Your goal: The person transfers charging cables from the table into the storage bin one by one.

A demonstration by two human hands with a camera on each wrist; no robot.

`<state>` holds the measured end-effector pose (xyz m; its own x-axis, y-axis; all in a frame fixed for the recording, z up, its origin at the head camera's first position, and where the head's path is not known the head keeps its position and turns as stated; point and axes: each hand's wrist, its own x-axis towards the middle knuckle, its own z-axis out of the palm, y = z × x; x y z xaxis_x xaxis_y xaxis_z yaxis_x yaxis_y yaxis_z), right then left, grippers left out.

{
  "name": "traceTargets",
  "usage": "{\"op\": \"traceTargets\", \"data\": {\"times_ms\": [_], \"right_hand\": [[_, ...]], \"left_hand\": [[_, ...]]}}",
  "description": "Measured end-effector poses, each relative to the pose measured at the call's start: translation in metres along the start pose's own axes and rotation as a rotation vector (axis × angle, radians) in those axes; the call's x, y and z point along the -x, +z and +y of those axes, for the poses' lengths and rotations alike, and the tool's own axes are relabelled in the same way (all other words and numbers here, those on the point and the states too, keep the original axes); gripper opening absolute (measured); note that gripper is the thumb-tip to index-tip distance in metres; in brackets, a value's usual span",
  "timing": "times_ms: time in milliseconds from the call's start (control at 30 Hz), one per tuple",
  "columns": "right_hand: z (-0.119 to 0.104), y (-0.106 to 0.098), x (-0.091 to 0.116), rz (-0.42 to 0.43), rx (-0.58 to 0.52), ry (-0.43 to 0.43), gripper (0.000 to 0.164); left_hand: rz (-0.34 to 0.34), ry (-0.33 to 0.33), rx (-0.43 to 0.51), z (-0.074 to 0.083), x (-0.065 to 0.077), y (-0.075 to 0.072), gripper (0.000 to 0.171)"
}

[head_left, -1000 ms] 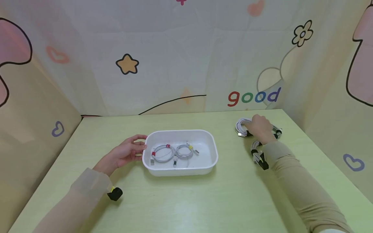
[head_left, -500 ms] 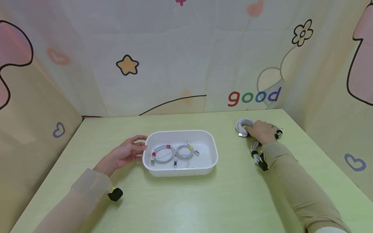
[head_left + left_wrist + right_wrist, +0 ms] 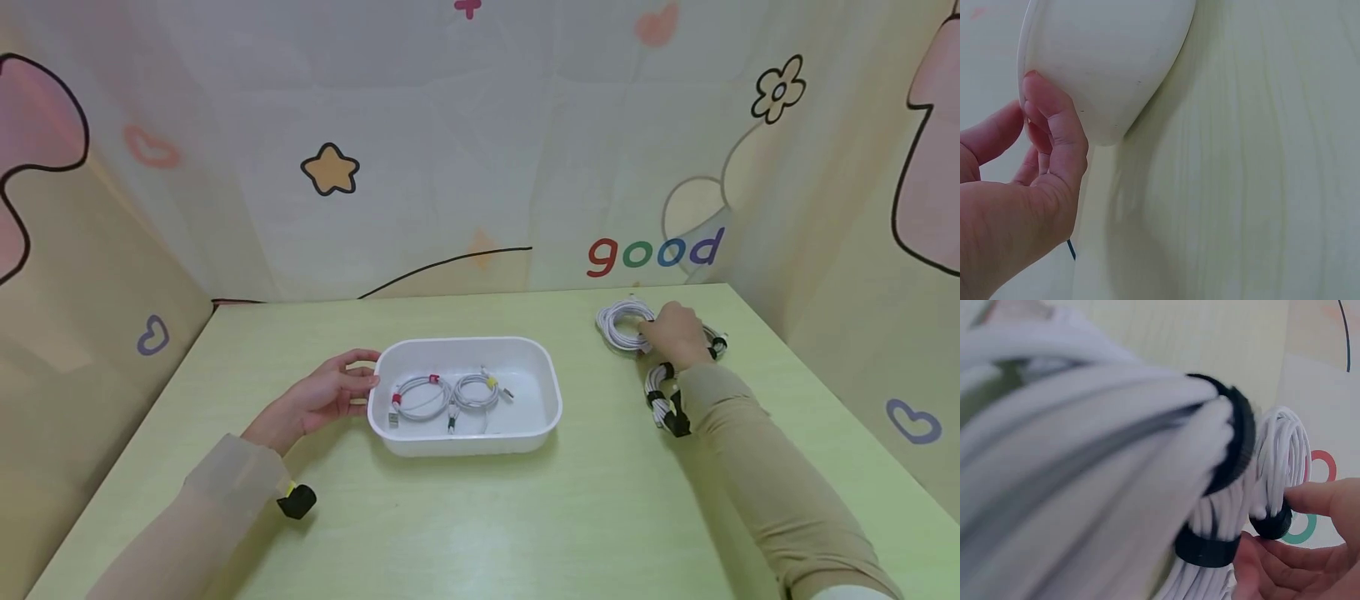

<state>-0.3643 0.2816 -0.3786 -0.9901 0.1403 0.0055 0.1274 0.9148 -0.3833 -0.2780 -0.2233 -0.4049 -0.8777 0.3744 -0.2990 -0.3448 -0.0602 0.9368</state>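
Note:
A white plastic basin (image 3: 465, 443) stands on the table, with two small coiled cables inside, one with red ties (image 3: 422, 395) and one with a yellow tie (image 3: 476, 390). At its left end my left hand (image 3: 330, 392) holds the rim; in the left wrist view the thumb and fingertips (image 3: 1038, 87) meet at the edge. My right hand (image 3: 678, 333) is at the back right and pinches a thick white coiled cable (image 3: 621, 321) by its black strap (image 3: 1272, 524). A white coiled cable with a black strap (image 3: 660, 390) lies below that hand.
Another black-strapped cable (image 3: 716, 342) lies partly hidden to the right of my right hand. In the right wrist view a strapped coil (image 3: 1085, 450) fills the foreground, blurred. The table (image 3: 480, 525) meets a printed curtain (image 3: 450, 167) at the back.
My right hand has taken hold of the thick white coil, which has shifted slightly left and turned, its plug no longer facing front. My left hand and the basin stay put.

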Motion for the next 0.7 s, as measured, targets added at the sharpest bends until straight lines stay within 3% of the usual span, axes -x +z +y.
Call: {"op": "traceTargets", "data": {"times_ms": [233,700], "right_hand": [[-0.0019,-0.0018,-0.002,0.083,-0.09,-0.028,0.037],[0.0057,-0.0032,-0.0021,0.021,-0.225,-0.039,0.038]], "left_hand": [[0.005,-0.002,-0.011,0.0005,0.0006,0.0007,0.047],[-0.003,0.004,-0.001,-0.0013,-0.0006,-0.001,0.047]]}}
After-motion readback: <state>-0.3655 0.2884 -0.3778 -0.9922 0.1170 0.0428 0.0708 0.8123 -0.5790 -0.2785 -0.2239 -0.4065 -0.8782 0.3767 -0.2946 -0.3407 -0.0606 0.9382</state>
